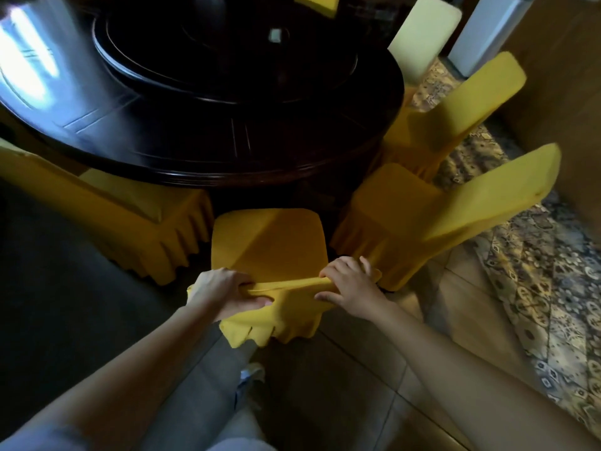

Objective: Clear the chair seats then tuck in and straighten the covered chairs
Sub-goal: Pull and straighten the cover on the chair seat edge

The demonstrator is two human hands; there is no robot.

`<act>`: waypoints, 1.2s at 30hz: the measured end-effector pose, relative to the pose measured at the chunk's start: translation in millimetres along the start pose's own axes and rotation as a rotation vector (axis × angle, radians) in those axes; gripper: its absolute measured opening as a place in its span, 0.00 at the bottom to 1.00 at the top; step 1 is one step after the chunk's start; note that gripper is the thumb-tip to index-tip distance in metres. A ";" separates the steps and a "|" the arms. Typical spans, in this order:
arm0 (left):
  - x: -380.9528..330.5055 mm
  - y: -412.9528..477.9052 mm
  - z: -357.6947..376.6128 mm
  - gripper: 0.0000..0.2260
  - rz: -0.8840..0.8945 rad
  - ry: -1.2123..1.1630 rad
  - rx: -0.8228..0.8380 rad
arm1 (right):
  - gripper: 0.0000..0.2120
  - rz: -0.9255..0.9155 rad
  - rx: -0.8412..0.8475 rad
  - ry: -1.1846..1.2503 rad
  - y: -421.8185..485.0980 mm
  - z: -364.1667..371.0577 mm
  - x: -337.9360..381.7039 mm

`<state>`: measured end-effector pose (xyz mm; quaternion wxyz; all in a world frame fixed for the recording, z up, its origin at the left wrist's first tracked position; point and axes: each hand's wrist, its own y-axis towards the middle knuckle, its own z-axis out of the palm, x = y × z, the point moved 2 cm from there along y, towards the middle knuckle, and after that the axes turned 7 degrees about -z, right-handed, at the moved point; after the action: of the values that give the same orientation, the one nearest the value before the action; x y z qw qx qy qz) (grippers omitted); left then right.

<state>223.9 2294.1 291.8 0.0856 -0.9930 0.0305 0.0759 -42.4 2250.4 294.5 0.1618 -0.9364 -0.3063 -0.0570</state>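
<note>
The fingers (241, 284) of your left hand (218, 291) are curled over the top edge of the chair back (289, 284). The thumb is pressed on the near face, pinching the yellow cover (286, 309) and the rail beneath it. Your right hand (350, 288) grips the same edge at the opposite corner, fingers hooked over, thumb on the near side. Between the hands the fabric is drawn into a taut ridge.

The covered chair (273, 258) stands directly in front of you. Its seat (260, 234) is bare, and its front edge lies at or just under the rim of the dark round tabletop (227, 148). A pleated skirt (276, 330) hangs below your hands. The left neighbour chair (130, 219) and right neighbour chair (403, 216) flank it.

Handling: the cover is soft cloth and will likely slide and bunch over the frame. The frame is rigid and probably moderately heavy. Grip the rail through the cloth at both corners, not the cloth alone. Push evenly so the chair travels straight across the tiled floor (357, 372).
</note>
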 end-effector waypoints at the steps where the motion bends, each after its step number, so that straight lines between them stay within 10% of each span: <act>1: 0.6 8.3 -2.9 0.37 0.001 -0.001 0.004 | 0.35 -0.016 -0.019 -0.009 7.8 -2.0 -6.0; 13: 37.5 102.7 -33.2 0.51 0.033 -0.052 -0.010 | 0.39 -0.078 0.034 -0.057 103.0 -35.3 -33.5; 36: 16.0 109.6 -26.5 0.28 0.021 -0.111 0.335 | 0.30 0.059 -0.181 0.268 75.4 -28.4 -19.1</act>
<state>235.5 2181.0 297.0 0.2505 -0.9587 0.0484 0.1254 -13.3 2172.8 297.1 0.1177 -0.9398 -0.2478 -0.2038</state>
